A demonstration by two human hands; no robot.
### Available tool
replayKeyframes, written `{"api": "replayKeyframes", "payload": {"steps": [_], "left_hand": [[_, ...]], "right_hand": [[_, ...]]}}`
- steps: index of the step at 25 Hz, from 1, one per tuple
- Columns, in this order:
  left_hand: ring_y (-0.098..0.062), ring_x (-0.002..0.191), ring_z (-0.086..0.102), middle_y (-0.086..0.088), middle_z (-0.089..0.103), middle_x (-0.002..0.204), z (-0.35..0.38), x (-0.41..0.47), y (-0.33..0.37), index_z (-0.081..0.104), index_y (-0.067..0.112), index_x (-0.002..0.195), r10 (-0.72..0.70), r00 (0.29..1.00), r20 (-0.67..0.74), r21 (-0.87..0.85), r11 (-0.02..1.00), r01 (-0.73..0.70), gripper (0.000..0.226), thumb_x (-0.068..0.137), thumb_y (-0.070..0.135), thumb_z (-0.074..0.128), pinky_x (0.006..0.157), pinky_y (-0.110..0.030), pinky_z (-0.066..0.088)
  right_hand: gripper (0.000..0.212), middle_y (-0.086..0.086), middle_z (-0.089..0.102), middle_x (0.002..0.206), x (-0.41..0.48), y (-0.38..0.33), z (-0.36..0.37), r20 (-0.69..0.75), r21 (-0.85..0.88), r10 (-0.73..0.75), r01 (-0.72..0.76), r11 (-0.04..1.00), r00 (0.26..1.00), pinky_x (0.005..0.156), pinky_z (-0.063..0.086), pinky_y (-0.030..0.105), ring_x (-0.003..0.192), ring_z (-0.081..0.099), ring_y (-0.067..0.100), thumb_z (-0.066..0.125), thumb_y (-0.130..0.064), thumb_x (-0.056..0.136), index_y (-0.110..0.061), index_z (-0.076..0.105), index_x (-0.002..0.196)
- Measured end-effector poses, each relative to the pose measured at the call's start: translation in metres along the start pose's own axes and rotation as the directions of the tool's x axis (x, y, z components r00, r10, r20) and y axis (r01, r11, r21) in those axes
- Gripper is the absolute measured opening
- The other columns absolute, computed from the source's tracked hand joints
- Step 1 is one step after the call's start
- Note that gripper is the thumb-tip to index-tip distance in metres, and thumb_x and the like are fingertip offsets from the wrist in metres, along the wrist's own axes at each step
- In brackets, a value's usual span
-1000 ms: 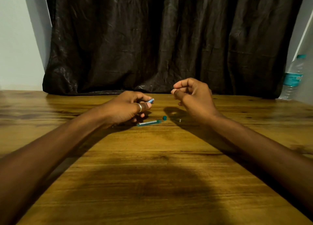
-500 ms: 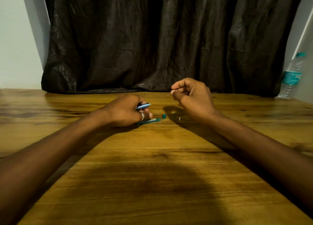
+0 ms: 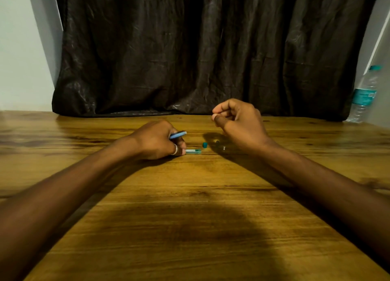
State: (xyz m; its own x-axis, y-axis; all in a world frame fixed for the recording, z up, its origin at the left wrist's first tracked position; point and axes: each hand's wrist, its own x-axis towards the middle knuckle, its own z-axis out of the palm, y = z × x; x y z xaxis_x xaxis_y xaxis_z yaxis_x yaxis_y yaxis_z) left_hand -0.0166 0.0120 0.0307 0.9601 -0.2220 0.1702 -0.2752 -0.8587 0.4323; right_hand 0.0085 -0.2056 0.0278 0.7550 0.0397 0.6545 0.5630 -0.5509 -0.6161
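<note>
Your left grip (image 3: 156,142) rested low on the surface (image 3: 190,196), its fingers curled around a short blue pen piece (image 3: 178,135). That piece stuck out of the grip to the right, nearly level, with its free end raised a little and a pale tip catching the light. Just below it, a slim tube (image 3: 193,151) lay flat on the surface, clear along most of its length and teal at its right end. Its left end sat right against the tip of the finger that wore a silver ring (image 3: 175,149), though actual contact was too close to judge. A small teal cap (image 3: 204,145) sat just beyond the tube's right end, apart from it. Further right, in the shadow under your other arm, lay a tiny dark bit (image 3: 217,142) and a tiny pale bit (image 3: 224,147), both too small to make out. Your right grip (image 3: 238,120) hung above the surface, well clear of those parts, with its fingers curled in and the thumb tip pressed toward them. Whether it pinched anything small could not be seen. Behind it all hung a dark creased curtain (image 3: 200,48), and a water bottle (image 3: 364,94) with a teal label stood at the far right edge.
</note>
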Motion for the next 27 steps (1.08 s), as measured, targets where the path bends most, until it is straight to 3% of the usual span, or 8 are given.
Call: {"api": "replayKeyframes", "payload": {"steps": [5,9,13,18,21,23,25,27], "left_hand": [[-0.004,0.092,0.066,0.014,0.074,0.094,-0.002,0.001,0.000,0.076,0.031,0.088,0.005,0.999,0.038,-0.043,0.999,-0.004,0.007,0.083,0.028,0.080,0.085,-0.029,0.053],[-0.010,0.078,0.067,0.007,0.075,0.080,-0.006,0.000,-0.001,0.079,0.024,0.085,-0.032,0.997,-0.065,-0.158,0.987,0.021,0.001,0.084,0.025,0.078,0.071,-0.028,0.051],[-0.012,0.087,0.068,0.004,0.076,0.088,-0.009,0.001,-0.001,0.079,0.021,0.090,-0.105,0.984,-0.143,-0.203,0.976,0.075,0.005,0.085,0.021,0.078,0.078,-0.029,0.052],[-0.008,0.089,0.065,0.005,0.073,0.092,-0.011,-0.001,0.002,0.077,0.021,0.093,-0.110,0.986,-0.127,-0.225,0.971,0.080,0.006,0.088,0.020,0.076,0.073,-0.024,0.048],[-0.003,0.080,0.065,0.006,0.073,0.090,-0.011,-0.003,0.005,0.077,0.021,0.094,-0.109,0.987,-0.119,-0.288,0.955,0.071,0.007,0.089,0.018,0.074,0.066,-0.018,0.045],[0.004,0.067,0.067,0.008,0.073,0.085,-0.010,-0.003,0.007,0.077,0.020,0.092,-0.114,0.988,-0.107,-0.369,0.927,0.067,0.006,0.088,0.016,0.074,0.054,-0.008,0.045],[0.007,0.060,0.066,0.005,0.074,0.084,-0.009,-0.003,0.010,0.077,0.018,0.091,-0.118,0.989,-0.092,-0.450,0.891,0.064,0.006,0.087,0.013,0.075,0.048,-0.003,0.043],[0.003,0.063,0.065,0.001,0.076,0.085,-0.008,-0.003,0.012,0.078,0.017,0.093,-0.129,0.989,-0.073,-0.504,0.860,0.075,0.008,0.086,0.015,0.077,0.048,-0.006,0.044]], "right_hand": [[0.011,-0.014,0.069,0.076,0.000,0.004,0.003,0.056,-0.062,-0.053,0.056,0.996,0.997,0.062,0.047,0.012,0.069,0.063,-0.005,0.074,-0.018,0.087,-0.029,0.071,0.087],[0.016,-0.013,0.073,0.094,-0.004,0.010,0.007,0.264,-0.257,-0.095,0.165,0.952,0.960,0.075,0.048,0.022,0.090,0.065,0.003,0.072,-0.020,0.088,-0.028,0.075,0.101],[0.026,-0.008,0.075,0.114,-0.006,0.012,0.011,0.429,-0.314,-0.126,0.279,0.907,0.894,0.087,0.042,0.020,0.108,0.064,0.007,0.072,-0.021,0.088,-0.025,0.074,0.113],[0.017,-0.013,0.076,0.098,-0.008,0.013,0.011,0.448,-0.292,-0.106,0.257,0.921,0.888,0.077,0.046,0.017,0.089,0.065,-0.003,0.072,-0.018,0.089,-0.026,0.078,0.102],[0.014,-0.011,0.075,0.092,-0.005,0.009,0.011,0.325,-0.179,-0.048,0.112,0.977,0.945,0.070,0.044,0.012,0.082,0.062,-0.005,0.072,-0.015,0.089,-0.026,0.078,0.095],[0.014,-0.002,0.076,0.087,-0.003,0.003,0.009,0.219,0.070,0.065,-0.082,0.994,0.974,0.067,0.050,0.014,0.076,0.066,0.001,0.073,-0.010,0.089,-0.023,0.077,0.092],[0.016,0.003,0.076,0.079,-0.004,-0.003,0.005,0.233,0.369,0.186,-0.264,0.891,0.954,0.057,0.052,0.013,0.068,0.069,0.001,0.072,-0.002,0.088,-0.017,0.076,0.092],[0.015,-0.001,0.077,0.076,-0.005,-0.006,0.003,0.268,0.483,0.232,-0.339,0.807,0.935,0.051,0.049,0.009,0.064,0.069,-0.004,0.071,0.000,0.087,-0.011,0.076,0.096]]}}
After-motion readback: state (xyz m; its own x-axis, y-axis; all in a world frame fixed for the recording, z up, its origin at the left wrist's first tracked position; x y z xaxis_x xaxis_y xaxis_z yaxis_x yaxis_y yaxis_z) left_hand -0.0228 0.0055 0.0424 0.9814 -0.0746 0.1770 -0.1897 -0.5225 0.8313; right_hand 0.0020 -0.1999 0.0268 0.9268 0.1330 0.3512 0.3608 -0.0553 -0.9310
